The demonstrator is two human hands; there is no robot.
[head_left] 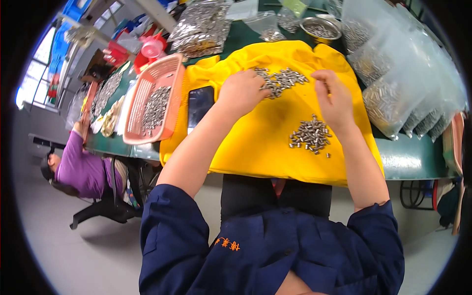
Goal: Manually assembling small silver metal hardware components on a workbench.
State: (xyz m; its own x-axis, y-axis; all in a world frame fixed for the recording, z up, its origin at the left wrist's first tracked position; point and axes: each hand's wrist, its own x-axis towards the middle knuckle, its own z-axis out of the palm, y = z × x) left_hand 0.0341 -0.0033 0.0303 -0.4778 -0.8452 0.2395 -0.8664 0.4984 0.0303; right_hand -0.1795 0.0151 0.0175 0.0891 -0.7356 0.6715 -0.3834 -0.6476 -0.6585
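On a yellow cloth [250,147] lie two heaps of small silvery metal cylinders. The far heap [285,81] is spread out; the near heap [310,135] is more compact, with a stray piece at its front edge. My left hand [243,92] rests at the left side of the far heap, its fingers apart and touching the pieces. To the right of that heap, my right hand [335,101] hovers over the cloth with curved fingers, thumb and fingertips apart. Its palm is partly hidden, and I see no piece clearly in it.
Left stands a pink basket [129,123] holding more cylinders, with a dark phone [200,105] beside it. Filled clear bags [388,93] crowd the right. A metal bowl [320,29] and silvery packets [199,27] sit behind. A person in purple [86,164] sits at far left.
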